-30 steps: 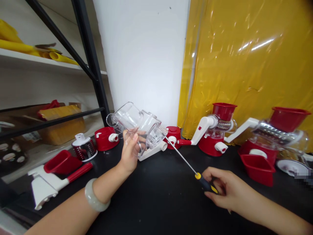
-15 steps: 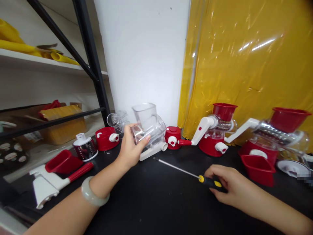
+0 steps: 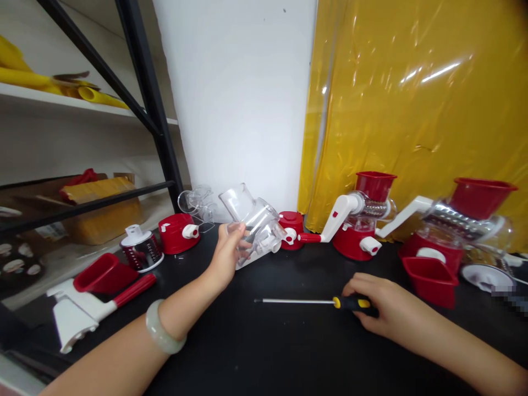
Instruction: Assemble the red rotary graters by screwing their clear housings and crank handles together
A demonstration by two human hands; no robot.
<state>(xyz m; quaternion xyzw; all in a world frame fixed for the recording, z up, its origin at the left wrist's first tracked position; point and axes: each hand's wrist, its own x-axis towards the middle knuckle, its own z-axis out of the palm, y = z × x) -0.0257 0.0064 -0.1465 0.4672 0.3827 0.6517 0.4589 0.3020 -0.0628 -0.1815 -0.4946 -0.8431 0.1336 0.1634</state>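
Observation:
My left hand [image 3: 226, 254] is closed around a clear plastic grater housing [image 3: 258, 217], which tilts to the left at the back of the table. A white handle part [image 3: 258, 257] lies just beneath the housing. In my right hand [image 3: 373, 302] is a screwdriver [image 3: 305, 301] with a black and yellow handle; its shaft points left, low over the black table or on it, I cannot tell which. Behind the housing sits a red base [image 3: 291, 225] with a white knob. The palm side of my right hand is partly hidden.
Two assembled red and white rotary graters [image 3: 358, 220] [image 3: 457, 231] stand at the right, with a loose red hopper [image 3: 429, 279] in front. To the left are another red base [image 3: 176, 234], a grater drum [image 3: 141, 250], a red pusher [image 3: 105, 273] and a white crank arm [image 3: 74, 313]. Shelving borders the left.
The clear housing has tipped over to the left and come down slightly in my left hand. The screwdriver's tip has swung down, so its shaft now lies nearly level.

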